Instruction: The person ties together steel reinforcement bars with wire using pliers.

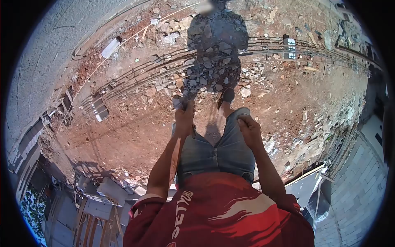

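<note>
My left hand [185, 118] is closed around a small greyish object [178, 103] in front of my left knee; its kind is hard to make out. My right hand [250, 128] rests at my right knee, fingers curled in against the hem of the denim shorts [235, 127]. Whether it pinches the cloth or some small thing there is hidden. Beyond my hands, one dark shoe [227, 95] stands on the reddish dirt beside broken stones [201, 78], where my shadow falls.
Long steel reinforcing bars [164, 55] cross the ground ahead. Pale blocks lie by them, one at left [99, 108], another at right [291, 48]. Rubble [245, 91] is scattered around. Wooden framing [88, 228] stands behind at left, a block wall [362, 181] at right.
</note>
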The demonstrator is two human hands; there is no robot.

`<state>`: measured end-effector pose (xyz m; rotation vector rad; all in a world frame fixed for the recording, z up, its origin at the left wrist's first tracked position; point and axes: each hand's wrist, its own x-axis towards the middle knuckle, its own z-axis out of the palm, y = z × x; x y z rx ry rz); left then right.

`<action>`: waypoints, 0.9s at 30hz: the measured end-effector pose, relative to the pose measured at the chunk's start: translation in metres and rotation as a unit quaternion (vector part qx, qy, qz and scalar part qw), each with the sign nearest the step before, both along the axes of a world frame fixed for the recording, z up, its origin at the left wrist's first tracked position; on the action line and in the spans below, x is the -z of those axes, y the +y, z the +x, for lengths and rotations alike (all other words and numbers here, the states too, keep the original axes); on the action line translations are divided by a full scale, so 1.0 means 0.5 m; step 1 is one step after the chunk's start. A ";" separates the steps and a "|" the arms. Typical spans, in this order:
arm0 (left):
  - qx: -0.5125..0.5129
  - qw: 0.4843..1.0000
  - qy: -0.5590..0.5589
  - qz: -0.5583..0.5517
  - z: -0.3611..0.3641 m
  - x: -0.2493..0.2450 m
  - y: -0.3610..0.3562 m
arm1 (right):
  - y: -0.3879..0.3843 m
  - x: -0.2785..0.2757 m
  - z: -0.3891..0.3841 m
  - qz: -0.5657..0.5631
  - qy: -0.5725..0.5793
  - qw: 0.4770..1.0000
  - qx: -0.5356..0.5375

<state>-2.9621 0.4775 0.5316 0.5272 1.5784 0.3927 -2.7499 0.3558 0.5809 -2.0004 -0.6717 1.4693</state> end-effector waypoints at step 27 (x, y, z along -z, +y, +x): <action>0.633 0.691 0.346 0.034 0.025 0.777 -0.055 | 0.160 0.698 0.252 -0.031 -0.028 0.982 0.184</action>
